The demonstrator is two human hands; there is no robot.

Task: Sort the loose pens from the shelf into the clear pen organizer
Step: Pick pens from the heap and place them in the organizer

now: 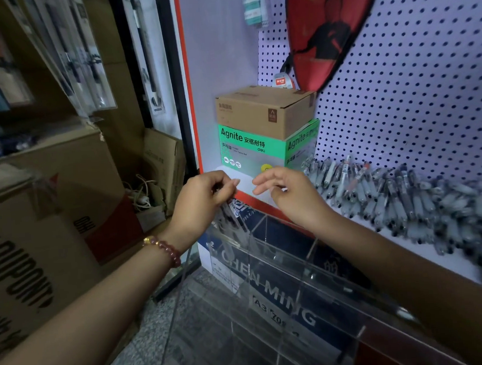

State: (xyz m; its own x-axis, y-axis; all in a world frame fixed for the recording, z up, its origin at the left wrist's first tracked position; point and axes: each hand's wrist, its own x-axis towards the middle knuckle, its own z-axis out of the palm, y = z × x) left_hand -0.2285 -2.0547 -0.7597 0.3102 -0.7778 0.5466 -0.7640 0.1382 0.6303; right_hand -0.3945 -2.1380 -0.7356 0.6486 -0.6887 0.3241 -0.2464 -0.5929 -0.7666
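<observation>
Presently, pens (pixel 228 211) pinched in the left hand (pixel 204 197) are being seated in the organizer (pixel 285 257); release is being awaited, with the right hand (pixel 290 194) slack and apparently empty.

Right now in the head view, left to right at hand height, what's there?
Brown cardboard box with black lettering → left hand gripping a bundle of pens → right hand → heap of loose grey pens on the white shelf.

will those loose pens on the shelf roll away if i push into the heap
Likely some: the pens look round-barrelled and loosely heaped, so a push should send them sliding. The heap nears the front edge of the shelf, so a few might drop. They look light and stiff.
</observation>
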